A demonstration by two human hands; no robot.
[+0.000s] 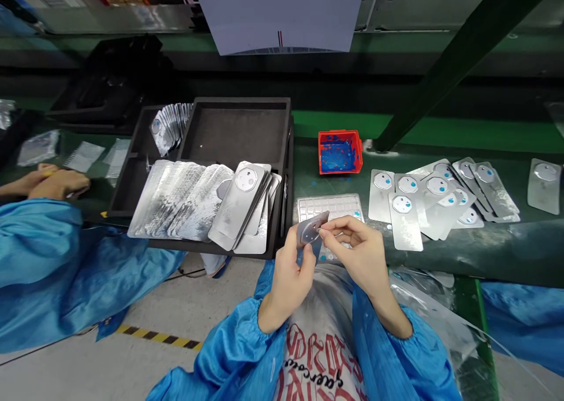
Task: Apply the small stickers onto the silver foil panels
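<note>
My left hand [291, 268] grips a thin silver metal plate [311, 231] by its edge, tilted up in front of my chest. The plate carries a dark rounded patch with small holes. My right hand [356, 254] is closed in a pinch against that patch; whatever lies between the fingertips is too small to make out. Beneath both hands is a clear gridded plastic tray [346, 203], partly hidden, with small blue and white bits in its near part. Just to the right, several similar plates [405, 221] lie with blue dots on their round patches.
A black tray [238, 102] on the left bears fanned stacks of silver plates [176, 198]. Behind the gridded tray stands a red bin [340, 135] with blue bits inside. A green post [440, 77] slants up at the right. A co-worker's hands [57, 181] are at far left.
</note>
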